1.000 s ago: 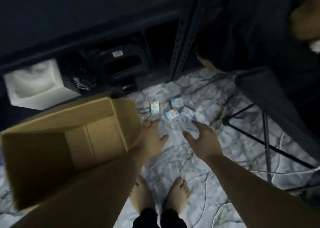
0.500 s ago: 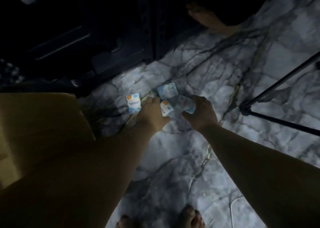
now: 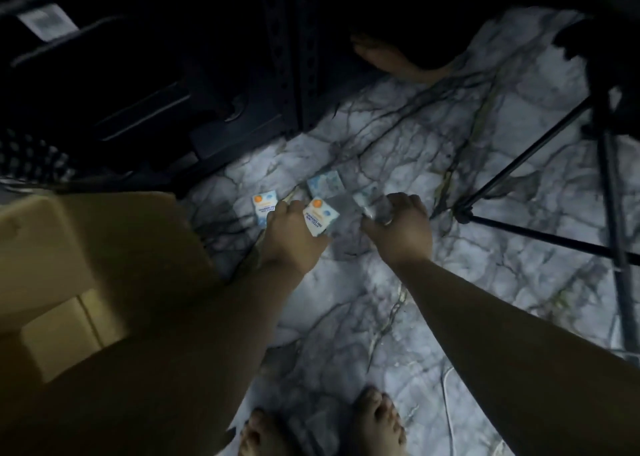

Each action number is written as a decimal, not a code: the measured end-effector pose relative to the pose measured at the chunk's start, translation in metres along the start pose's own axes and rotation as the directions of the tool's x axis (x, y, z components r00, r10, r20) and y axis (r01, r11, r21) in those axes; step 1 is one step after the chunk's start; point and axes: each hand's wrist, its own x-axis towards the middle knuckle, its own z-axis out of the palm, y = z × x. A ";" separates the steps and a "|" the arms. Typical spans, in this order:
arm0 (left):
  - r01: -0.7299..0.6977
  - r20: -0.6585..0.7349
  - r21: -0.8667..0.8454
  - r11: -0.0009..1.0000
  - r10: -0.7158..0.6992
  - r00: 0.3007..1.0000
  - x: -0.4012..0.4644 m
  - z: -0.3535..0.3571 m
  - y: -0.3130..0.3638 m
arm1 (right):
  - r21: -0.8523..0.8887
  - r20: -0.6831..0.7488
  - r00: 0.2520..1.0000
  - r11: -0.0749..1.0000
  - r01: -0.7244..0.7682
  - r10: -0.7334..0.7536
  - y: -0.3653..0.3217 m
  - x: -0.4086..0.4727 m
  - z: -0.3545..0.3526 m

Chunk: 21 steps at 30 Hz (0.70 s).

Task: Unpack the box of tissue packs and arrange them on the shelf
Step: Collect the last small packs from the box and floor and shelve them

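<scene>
Mid-frame on the marble floor (image 3: 398, 317): left hand (image 3: 294, 241) pinches a tissue pack (image 3: 320, 216), long axis running lower-left to upper-right, label up. Right hand (image 3: 401, 228) is curled over a blurry pack (image 3: 372, 204), w/ two more beside. Risk imo: dim light + loose pinch, so a pack could slip.

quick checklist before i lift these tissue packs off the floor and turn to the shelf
1. Left hand grips a tissue pack: ok, the pack is tilted up between its fingers.
2. Right hand grips a second pack: cannot tell, that pack is blurred, though the fingers curl over it.
3. Loose packs left on the floor: not ok, one lies by the left hand and one lies beyond both hands.
4. Cardboard box out of the way: ok, it is off to the left.
5. Tripod leg near the right arm: not ok, watch it when rising.
</scene>
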 end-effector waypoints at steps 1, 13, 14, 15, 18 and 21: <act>0.010 -0.008 -0.036 0.999 -0.011 1.000 -0.013 -0.015 0.008 | 0.025 -0.026 1.000 1.000 0.012 -0.012 -0.008 -0.012 -0.014; 0.036 -0.172 -0.301 0.953 -0.092 0.981 -0.230 -0.261 0.107 | 0.229 -0.088 0.987 0.962 0.148 -0.131 -0.172 -0.205 -0.229; 0.052 -0.171 -0.314 0.948 -0.110 0.979 -0.250 -0.287 0.115 | 0.233 -0.077 0.986 0.959 0.161 -0.147 -0.187 -0.222 -0.247; 0.064 -0.184 -0.321 0.945 -0.129 0.975 -0.269 -0.312 0.122 | 0.234 -0.066 0.983 0.955 0.182 -0.171 -0.204 -0.238 -0.265; 0.092 -0.243 -0.331 0.939 -0.180 0.953 -0.316 -0.379 0.135 | 0.263 -0.053 0.971 0.935 0.238 -0.232 -0.250 -0.280 -0.315; 0.071 -0.320 -0.329 0.942 -0.182 0.930 -0.358 -0.433 0.136 | 0.291 -0.037 0.950 0.906 0.308 -0.311 -0.291 -0.317 -0.351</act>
